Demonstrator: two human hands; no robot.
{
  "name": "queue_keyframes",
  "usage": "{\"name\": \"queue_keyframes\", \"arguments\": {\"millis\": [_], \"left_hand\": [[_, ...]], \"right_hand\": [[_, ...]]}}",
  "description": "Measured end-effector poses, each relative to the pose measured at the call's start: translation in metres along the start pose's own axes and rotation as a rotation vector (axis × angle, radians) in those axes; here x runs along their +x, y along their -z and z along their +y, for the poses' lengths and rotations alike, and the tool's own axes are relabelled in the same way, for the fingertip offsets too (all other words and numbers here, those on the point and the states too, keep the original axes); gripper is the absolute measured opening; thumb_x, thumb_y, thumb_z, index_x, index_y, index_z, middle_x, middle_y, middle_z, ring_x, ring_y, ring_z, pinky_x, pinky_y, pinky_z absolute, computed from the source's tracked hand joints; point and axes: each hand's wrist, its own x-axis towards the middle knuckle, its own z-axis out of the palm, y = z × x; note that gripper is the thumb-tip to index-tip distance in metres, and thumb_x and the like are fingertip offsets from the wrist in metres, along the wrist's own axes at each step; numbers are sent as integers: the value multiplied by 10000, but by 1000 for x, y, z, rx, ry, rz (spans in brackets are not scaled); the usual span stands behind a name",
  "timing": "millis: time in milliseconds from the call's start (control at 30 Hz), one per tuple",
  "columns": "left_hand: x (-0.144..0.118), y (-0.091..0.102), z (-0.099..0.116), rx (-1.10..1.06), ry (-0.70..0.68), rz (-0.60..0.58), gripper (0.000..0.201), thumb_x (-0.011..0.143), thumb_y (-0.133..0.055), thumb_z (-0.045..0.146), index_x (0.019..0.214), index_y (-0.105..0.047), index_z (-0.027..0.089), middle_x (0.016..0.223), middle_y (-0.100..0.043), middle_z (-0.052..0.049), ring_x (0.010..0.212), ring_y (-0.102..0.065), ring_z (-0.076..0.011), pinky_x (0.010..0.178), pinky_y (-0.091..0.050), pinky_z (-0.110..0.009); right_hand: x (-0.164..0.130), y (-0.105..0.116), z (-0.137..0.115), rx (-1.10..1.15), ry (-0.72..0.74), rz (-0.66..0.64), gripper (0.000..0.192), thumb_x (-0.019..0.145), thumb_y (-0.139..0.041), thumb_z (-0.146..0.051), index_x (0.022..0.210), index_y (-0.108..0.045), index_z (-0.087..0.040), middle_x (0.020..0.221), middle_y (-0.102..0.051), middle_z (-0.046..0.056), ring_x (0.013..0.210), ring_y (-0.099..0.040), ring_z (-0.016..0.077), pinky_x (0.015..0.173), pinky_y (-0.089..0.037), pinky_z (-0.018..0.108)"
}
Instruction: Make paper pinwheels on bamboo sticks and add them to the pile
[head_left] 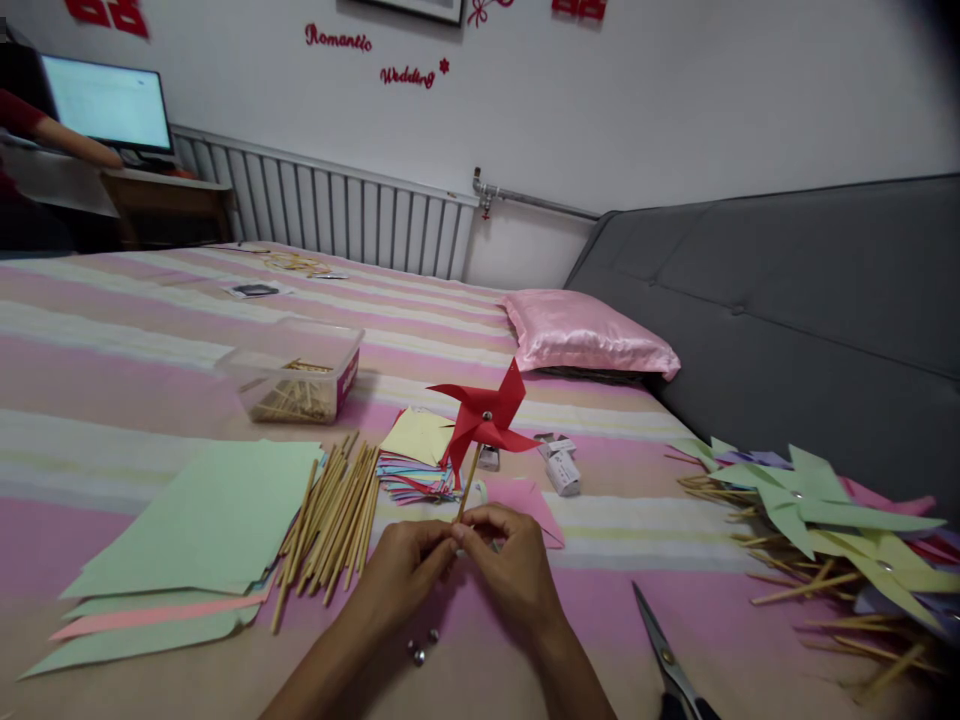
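Observation:
A red paper pinwheel (487, 418) stands nearly upright on its thin wooden stick, a silver pin at its centre. Both my left hand (409, 565) and my right hand (510, 560) pinch the lower part of that stick, fingertips close together. Behind them lies a stack of small coloured paper squares (420, 437), a yellow one on top. A pink paper piece (525, 505) rests flat just beyond my right hand. Left of my hands is a loose pile of wooden sticks (337, 520). Small silver pins (418, 654) lie on the bed near my left wrist.
Large green paper sheets (202, 520) lie at left, and a clear plastic box (345, 370) with short sticks stands behind. Scissors (667, 655) point away at front right. Finished pinwheels (799, 495) heap at far right. A small white box (562, 472) and pink pillow (592, 330) are beyond.

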Motion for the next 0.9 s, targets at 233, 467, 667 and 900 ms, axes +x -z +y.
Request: {"name": "queue_keyframes", "arguments": {"millis": [233,467,667,900], "left_hand": [[0,0,-1,-13,12,-1,318,826,-419,342,607,-543,148,556,-512,10,550,-480,-131,542,-339,-227],[0,0,2,-5,10,3,318,826,-417,332,594,-537,151,553,-528,5,546,-484,-131,539,-341,-228],[-2,0,0,-19,12,5,330,831,-419,347,596,-538,148,554,-523,5,546,-486,-131,541,-344,-230],[-2,-1,2,-23,20,3,341,832,-419,368,600,-535,147,556,-508,10,546,-470,-127,539,-332,-227]], "right_hand": [[0,0,0,0,13,5,104,712,-629,-221,695,-703,-149,691,-676,37,638,-580,147,597,-443,232],[0,-2,0,9,5,21,97,704,-627,-209,693,-705,-151,690,-677,41,637,-582,152,598,-453,239],[0,-1,0,3,17,15,107,710,-626,-221,692,-706,-152,687,-678,43,634,-582,152,596,-451,239],[1,-1,2,-6,20,14,104,704,-633,-228,688,-704,-153,679,-676,40,628,-580,151,592,-446,241]]}}
